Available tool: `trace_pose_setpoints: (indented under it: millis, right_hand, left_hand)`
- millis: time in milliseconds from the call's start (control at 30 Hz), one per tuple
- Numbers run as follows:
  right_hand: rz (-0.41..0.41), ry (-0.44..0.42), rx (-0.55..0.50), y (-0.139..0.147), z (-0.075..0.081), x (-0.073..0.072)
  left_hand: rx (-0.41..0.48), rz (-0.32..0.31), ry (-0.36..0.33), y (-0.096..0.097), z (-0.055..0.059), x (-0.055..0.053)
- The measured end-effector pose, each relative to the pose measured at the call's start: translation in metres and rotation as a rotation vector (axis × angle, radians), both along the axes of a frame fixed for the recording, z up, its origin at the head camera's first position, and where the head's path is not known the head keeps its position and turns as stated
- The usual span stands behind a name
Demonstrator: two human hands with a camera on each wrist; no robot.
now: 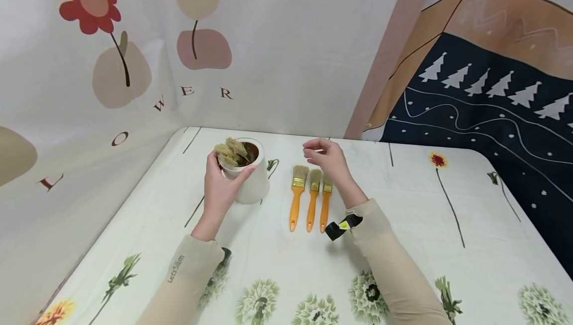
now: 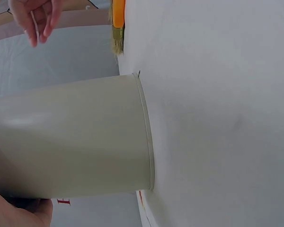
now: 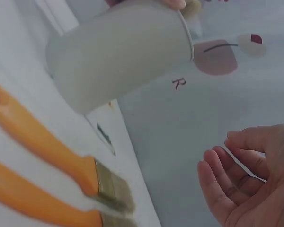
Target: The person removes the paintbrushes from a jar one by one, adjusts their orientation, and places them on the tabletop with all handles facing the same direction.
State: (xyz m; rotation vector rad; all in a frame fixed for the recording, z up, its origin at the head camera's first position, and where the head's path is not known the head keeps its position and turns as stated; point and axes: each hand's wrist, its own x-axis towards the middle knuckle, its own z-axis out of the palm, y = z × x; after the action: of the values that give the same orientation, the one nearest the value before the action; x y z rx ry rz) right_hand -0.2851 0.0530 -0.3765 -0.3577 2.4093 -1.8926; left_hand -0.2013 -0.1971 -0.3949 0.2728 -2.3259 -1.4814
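Left hand (image 1: pixel 220 185) grips the white tapered container (image 1: pixel 253 184) near its top, left of head-view centre; I judge it stiff, smooth, best cupped around; right hand (image 1: pixel 329 160) empty, fingers loosely bent.

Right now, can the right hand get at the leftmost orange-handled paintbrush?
Probably yes: the right hand looks empty and hovers close by. The leftmost orange-handled paintbrush lies uncovered, and the white container gripped by the left hand is off to its left, apart from it.
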Motion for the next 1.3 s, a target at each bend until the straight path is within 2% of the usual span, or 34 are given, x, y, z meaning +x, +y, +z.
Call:
trace_pose_setpoints:
  millis: [400, 833, 1000, 1133, 1200, 1300]
  right_hand:
    - [0.1, 0.069, -0.033, -0.04, 0.019, 0.012]
    - [0.164, 0.192, -0.002, -0.084, 0.035, 0.027]
    - [0.241, 0.175, 0.018, -0.102, 0.037, 0.029]
    - [0.265, 0.151, 0.124, -0.112, 0.038, 0.028]
    - [0.244, 0.187, 0.252, -0.115, 0.039, 0.028]
    - [0.199, 0.285, 0.489, -0.12, 0.042, 0.028]
  left_hand:
    - [0.002, -0.003, 0.012, 0.001, 0.0, -0.002]
    - [-0.005, -0.004, 0.032, 0.0, 0.001, -0.002]
    - [-0.009, -0.012, 0.03, -0.001, -0.001, -0.002]
    - [-0.011, -0.014, 0.024, -0.002, -0.002, -0.001]
    - [-0.012, -0.017, 0.022, -0.002, -0.001, 0.0]
    - [-0.01, -0.024, 0.029, -0.001, -0.002, 0.0]
